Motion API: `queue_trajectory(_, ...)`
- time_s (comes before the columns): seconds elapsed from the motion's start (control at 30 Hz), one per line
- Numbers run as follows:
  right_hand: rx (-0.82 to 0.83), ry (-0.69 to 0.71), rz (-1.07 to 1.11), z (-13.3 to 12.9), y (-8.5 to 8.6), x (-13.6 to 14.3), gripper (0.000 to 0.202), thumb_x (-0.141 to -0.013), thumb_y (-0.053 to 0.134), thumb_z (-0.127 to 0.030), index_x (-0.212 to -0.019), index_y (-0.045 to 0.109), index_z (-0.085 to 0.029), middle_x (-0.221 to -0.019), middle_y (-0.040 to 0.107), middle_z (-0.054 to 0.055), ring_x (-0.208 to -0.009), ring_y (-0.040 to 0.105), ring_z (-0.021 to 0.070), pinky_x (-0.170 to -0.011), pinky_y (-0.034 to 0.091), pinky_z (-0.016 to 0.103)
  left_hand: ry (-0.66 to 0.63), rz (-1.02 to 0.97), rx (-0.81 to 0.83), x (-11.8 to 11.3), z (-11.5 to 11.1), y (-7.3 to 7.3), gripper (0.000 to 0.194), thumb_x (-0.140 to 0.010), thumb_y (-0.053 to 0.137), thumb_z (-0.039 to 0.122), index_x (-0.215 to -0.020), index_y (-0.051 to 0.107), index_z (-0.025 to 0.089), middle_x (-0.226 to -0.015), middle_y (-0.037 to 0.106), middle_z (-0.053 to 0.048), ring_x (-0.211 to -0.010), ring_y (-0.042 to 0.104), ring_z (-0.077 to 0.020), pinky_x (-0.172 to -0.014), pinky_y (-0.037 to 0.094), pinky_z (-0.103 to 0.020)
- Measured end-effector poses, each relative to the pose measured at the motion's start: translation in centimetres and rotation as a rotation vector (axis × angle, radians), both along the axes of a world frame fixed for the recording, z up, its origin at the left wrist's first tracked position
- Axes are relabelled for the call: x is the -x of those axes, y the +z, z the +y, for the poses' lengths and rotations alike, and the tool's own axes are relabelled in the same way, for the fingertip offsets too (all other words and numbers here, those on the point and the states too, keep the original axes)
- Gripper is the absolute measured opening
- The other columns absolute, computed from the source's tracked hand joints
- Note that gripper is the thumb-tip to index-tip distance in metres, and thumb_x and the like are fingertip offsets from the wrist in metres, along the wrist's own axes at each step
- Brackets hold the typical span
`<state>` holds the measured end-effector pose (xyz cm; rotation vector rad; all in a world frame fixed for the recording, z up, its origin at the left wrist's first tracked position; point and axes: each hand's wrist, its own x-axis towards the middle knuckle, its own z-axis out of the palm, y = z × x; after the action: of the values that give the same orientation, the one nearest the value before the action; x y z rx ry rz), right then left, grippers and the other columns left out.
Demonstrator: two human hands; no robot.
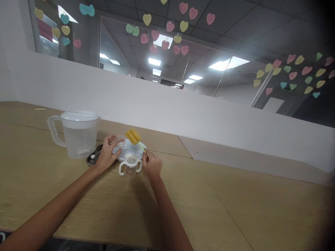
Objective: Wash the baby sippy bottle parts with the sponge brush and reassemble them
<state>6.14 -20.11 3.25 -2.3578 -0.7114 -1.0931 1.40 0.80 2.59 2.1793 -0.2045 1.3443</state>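
Note:
My right hand (152, 165) is closed around the thin green handle of a bottle brush with a yellow sponge head (133, 136). The sponge is raised over a white bowl (141, 145). Between the fingers of my left hand (108, 150) is a small clear plastic cap (120, 141), held at the bowl's left side, apart from the sponge. In front of the bowl a clear baby bottle (130, 168) with two white side handles stands upright, its top uncovered. What lies inside the bowl is mostly hidden.
A lidded translucent pitcher (80, 136) stands at the left, its handle pointing left. Partly behind my left hand, a dark metal tray (98, 150) holds a small white piece. A white wall (146, 104) with windows above borders the wooden table (209, 195) at the back.

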Motion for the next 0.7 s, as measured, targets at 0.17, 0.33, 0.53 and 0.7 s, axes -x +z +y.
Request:
queue_trajectory(0.17, 0.133, 0.047, -0.126, -1.1, -0.9, -0.8, 0.031, -0.088, 0.042, -0.026, -0.104, 0.067, -0.022, -0.063, 0.062, 0.001, -0.05, 0.049, 0.0076, -0.05, 0.025, 0.022, -0.183, -0.009, 0.28, -0.4, -0.2, -0.4, 0.052, -0.071, 0.063, 0.03, -0.119, 0.045, 0.024, -0.119, 0.042, -0.008, -0.109, 0.051, -0.0222, -0.085, 0.052, -0.038)
queue_trajectory(0.33, 0.235, 0.112, -0.206, -2.3, -1.9, -1.1, 0.027, -0.086, 0.046, -0.026, -0.1, 0.069, -0.022, -0.059, 0.059, 0.001, -0.049, 0.047, 0.0078, -0.051, 0.025, 0.023, -0.354, 0.007, 0.57, -0.3, -0.3, -0.7, 0.035, -0.08, 0.053, 0.038, -0.109, 0.045, 0.021, -0.113, 0.056, -0.009, -0.106, 0.055, -0.0206, -0.091, 0.046, -0.035)
queue_trajectory(0.53, 0.28, 0.199, -0.374, -2.1, -2.2, -0.6, 0.029, -0.089, 0.044, -0.024, -0.111, 0.064, -0.022, -0.059, 0.052, 0.001, -0.055, 0.045, 0.0083, -0.055, 0.028, 0.023, -0.178, 0.101, 0.488, 0.7, -0.7, -0.6, 0.04, -0.085, 0.041, 0.051, -0.106, 0.054, 0.019, -0.106, 0.063, -0.007, -0.099, 0.058, -0.0207, -0.087, 0.045, -0.031)
queue_trajectory(0.7, 0.317, 0.17, -0.39, -2.5, -2.2, -0.5, 0.032, -0.092, 0.041, -0.021, -0.116, 0.061, -0.021, -0.06, 0.05, 0.001, -0.055, 0.044, 0.009, -0.055, 0.029, 0.023, -0.188, 0.078, 0.268, 1.1, -1.4, -1.5, 0.04, -0.085, 0.048, 0.045, -0.115, 0.048, 0.019, -0.117, 0.059, -0.009, -0.103, 0.057, -0.0208, -0.087, 0.047, -0.032)
